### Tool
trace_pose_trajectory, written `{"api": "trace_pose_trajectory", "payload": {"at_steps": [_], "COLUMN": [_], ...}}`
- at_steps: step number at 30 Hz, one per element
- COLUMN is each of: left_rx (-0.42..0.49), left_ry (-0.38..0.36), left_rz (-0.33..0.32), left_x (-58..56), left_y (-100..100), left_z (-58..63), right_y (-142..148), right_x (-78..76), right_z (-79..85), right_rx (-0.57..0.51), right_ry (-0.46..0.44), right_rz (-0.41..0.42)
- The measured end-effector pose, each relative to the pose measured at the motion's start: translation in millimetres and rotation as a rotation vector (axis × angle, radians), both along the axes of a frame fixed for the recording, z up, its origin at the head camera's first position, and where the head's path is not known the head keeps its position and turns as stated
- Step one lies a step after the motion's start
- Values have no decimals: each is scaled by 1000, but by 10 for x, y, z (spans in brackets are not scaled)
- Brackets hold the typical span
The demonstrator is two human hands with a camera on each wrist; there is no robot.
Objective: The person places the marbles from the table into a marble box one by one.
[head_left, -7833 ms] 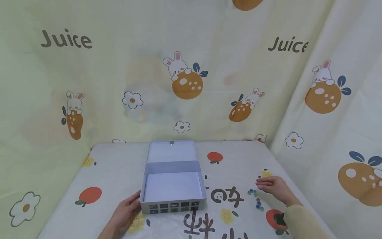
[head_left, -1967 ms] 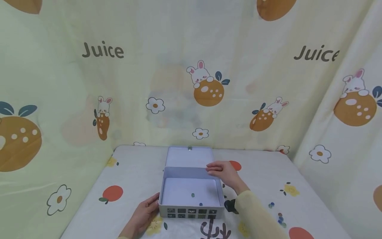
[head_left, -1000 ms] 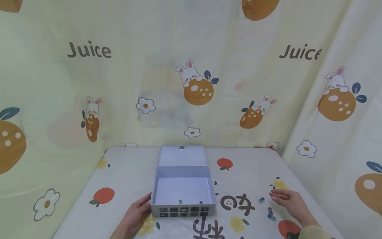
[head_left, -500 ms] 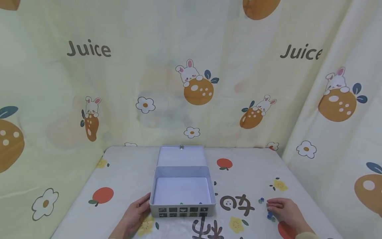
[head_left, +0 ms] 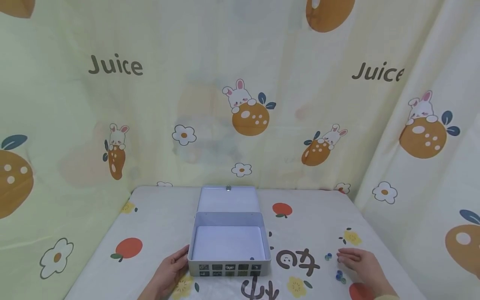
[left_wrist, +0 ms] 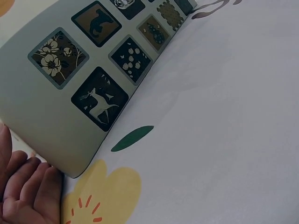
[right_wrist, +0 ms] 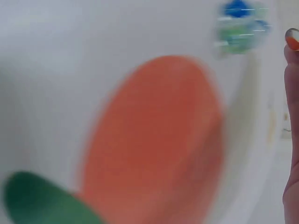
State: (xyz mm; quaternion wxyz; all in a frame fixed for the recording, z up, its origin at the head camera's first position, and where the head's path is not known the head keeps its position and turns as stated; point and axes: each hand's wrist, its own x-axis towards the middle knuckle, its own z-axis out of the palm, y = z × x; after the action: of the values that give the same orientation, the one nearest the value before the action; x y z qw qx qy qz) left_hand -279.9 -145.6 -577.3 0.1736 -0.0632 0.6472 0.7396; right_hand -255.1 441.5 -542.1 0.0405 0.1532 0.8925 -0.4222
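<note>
An open-lidded tin box [head_left: 229, 266] with small printed pictures on its front stands in the middle of the table. My left hand [head_left: 170, 271] rests against its left wall; in the left wrist view, its fingers [left_wrist: 35, 186] lie by the tin's corner. A marble [head_left: 252, 258] shows inside, near the front wall. My right hand [head_left: 361, 266], at the right, pinches an orange-and-clear marble [right_wrist: 293, 39] at the fingertips. Close to it lie a blue and green cluster of marbles [head_left: 339, 275] and, slightly farther back, a small pair of marbles [head_left: 328, 256].
The printed cloth [head_left: 161, 221] covers the table. The tin's lid [head_left: 228, 200] lies back behind the box. Patterned curtains [head_left: 187, 104] hang at the back and both sides.
Marbles entered the tin, which looked bare at first. My right hand went from above the tin back to the right, and took the orange marble from the cluster. My left hand stayed by the tin.
</note>
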Motion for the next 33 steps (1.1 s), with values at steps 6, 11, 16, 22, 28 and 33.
{"api": "trace_pose_trajectory", "payload": {"at_steps": [6, 11, 16, 22, 28, 33], "left_rx": [-12, -25, -4, 22, 2, -4], "left_ry": [-12, -2, 10, 16, 19, 30], "left_rz": [11, 19, 14, 10, 5, -1], "left_x": [-3, -5, 21, 28, 18, 22], "left_y": [-73, -132, -113, -9, 49, 17], "left_z": [16, 29, 3, -49, -59, -33], "right_y": [-60, -541, -1318, -2215, -2730, -2843], "right_x": [-76, -278, -560, -817, -895, -903], "right_z": [221, 357, 514, 676, 760, 751], "right_rx": [-129, -147, -191, -243, -292, -293], "right_ry": [112, 210, 277, 316, 266, 259], "right_rz": [60, 154, 269, 402, 434, 413]}}
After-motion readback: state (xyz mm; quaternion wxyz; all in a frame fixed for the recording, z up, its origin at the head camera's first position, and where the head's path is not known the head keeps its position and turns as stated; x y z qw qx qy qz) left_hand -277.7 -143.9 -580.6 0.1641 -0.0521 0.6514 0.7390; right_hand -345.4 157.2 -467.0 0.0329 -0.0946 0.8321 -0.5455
